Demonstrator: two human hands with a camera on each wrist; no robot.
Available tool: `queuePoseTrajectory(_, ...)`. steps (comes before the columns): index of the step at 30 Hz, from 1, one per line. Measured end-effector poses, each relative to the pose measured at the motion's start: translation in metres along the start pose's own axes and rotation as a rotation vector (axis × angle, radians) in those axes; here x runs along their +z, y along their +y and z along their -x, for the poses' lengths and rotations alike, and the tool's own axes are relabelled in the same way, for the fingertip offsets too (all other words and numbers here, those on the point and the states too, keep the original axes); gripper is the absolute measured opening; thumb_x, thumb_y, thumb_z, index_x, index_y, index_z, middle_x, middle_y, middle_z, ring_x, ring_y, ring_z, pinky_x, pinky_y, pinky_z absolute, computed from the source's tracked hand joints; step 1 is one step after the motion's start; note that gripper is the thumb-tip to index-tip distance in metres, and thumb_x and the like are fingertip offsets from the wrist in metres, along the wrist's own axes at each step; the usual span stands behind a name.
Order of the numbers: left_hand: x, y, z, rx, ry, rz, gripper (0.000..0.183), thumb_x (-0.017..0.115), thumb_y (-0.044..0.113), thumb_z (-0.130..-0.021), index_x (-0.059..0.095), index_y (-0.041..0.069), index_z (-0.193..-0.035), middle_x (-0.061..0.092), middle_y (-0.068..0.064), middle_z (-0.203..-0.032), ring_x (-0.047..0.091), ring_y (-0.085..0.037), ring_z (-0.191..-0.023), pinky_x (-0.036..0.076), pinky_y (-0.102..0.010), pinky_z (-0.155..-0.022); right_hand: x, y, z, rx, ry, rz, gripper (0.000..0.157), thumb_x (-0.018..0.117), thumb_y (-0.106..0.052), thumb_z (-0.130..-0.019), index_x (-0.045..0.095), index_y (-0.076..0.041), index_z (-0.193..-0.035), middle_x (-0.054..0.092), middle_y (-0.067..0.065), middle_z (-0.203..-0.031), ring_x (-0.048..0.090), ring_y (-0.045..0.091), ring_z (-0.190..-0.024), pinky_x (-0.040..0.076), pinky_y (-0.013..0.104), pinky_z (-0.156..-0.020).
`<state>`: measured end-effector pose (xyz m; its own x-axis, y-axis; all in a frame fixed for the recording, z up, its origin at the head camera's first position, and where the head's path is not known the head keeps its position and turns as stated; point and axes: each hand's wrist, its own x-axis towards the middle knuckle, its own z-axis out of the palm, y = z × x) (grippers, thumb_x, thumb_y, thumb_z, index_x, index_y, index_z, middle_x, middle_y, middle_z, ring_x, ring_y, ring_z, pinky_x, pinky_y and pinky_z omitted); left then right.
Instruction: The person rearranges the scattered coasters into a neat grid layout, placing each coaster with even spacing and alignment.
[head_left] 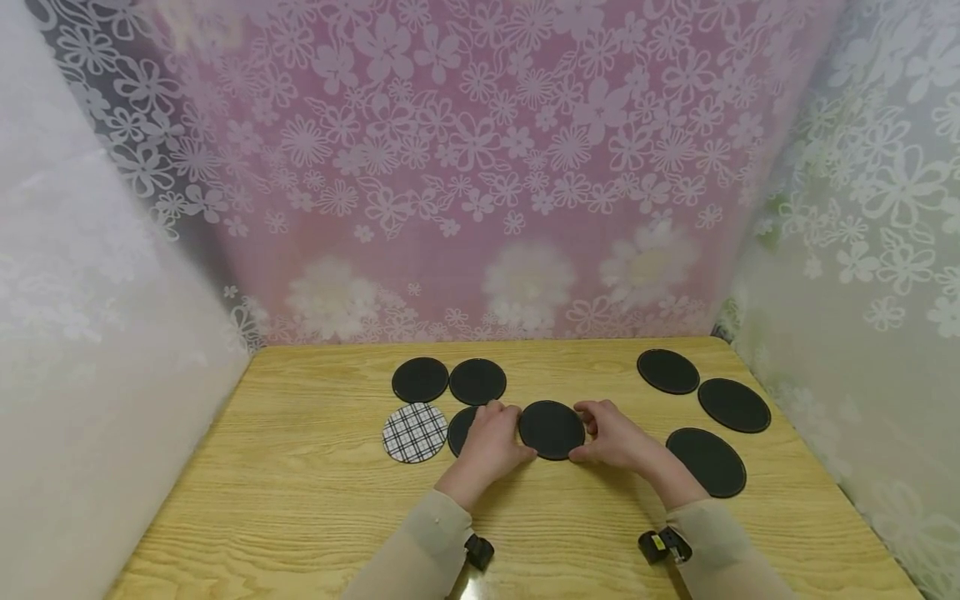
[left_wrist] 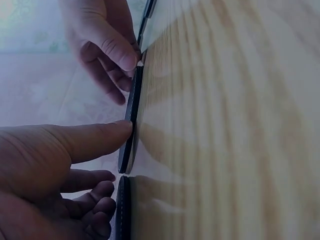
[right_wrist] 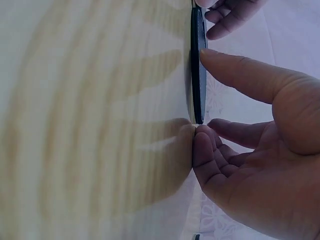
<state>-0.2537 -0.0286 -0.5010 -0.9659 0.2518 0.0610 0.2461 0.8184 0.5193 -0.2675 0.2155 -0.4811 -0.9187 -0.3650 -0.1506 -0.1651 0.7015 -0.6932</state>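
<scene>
Centrally, left hand [head_left: 491, 442] and right hand [head_left: 615, 437] flank one black disc [head_left: 551, 430], each with bent fingers and thumb at its rim. Left hand grips the left side: thumb on the near-left edge, remaining fingers folded in beyond it. Right hand grips the right side likewise, thumb on the near-right edge, fingertips about the far-right edge. Disc lies between the two, roughly flat, at the counter [head_left: 300, 500]; whether its underside fully touches the wood cannot be told.

Just left of it, a partly covered disc [head_left: 459, 427], also black, sits under the left forehand in the head view; a narrow gap separates the two discs in the left wrist view. Next leftward: checked disc [head_left: 415, 433], white with dark lines. Behind these, side by side, rear-left disc [head_left: 420, 380] and rear-middle disc [head_left: 477, 382], both black.

Well apart, beyond the right hand, three black discs: far disc [head_left: 667, 371], outer disc [head_left: 734, 405], near disc [head_left: 706, 462], the last beside the right forearm. Flowered backdrop [head_left: 480, 167] behind the counter.
</scene>
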Motion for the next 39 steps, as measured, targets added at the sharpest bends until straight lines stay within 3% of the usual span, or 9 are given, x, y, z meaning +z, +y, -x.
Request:
queuePoseTrajectory(9, -0.0044, -0.0031, 0.0010, 0.017, -0.013, -0.014, 0.063, 0.099, 0.033, -0.086, 0.073, 0.003, -0.136, 0.061, -0.012, -0.122, 0.051, -0.030, -0.109, 0.051, -0.046, -0.098, -0.0004, -0.0030, -0.0051, -0.003, -0.004, 0.104, 0.086, 0.098, -0.022, -0.086, 0.055, 0.013, -0.151, 0.055, 0.026, -0.138, 0.059, 0.035, -0.117, 0.052, 0.057, -0.105)
queuePoseTrajectory(26, -0.0071, -0.0017, 0.0005, 0.009, -0.042, -0.029, 0.070, 0.099, 0.035, -0.086, 0.070, 0.002, -0.141, 0.061, -0.015, -0.130, 0.052, -0.033, -0.117, 0.051, -0.047, -0.103, 0.0027, -0.0065, -0.0084, -0.015, -0.009, 0.125, 0.084, 0.100, -0.021, -0.083, 0.058, 0.012, -0.147, 0.055, 0.021, -0.129, 0.057, 0.032, -0.108, 0.052, 0.055, -0.101)
queuePoseTrajectory(39, -0.0065, -0.0040, 0.0013, 0.021, -0.064, -0.029, 0.075, 0.099, 0.036, -0.085, 0.067, 0.000, -0.143, 0.059, -0.016, -0.131, 0.051, -0.033, -0.118, 0.051, -0.048, -0.104, 0.0057, -0.0072, -0.0077, -0.014, -0.012, 0.134, 0.084, 0.100, -0.021, -0.084, 0.057, 0.012, -0.148, 0.056, 0.022, -0.131, 0.061, 0.036, -0.117, 0.052, 0.058, -0.105)
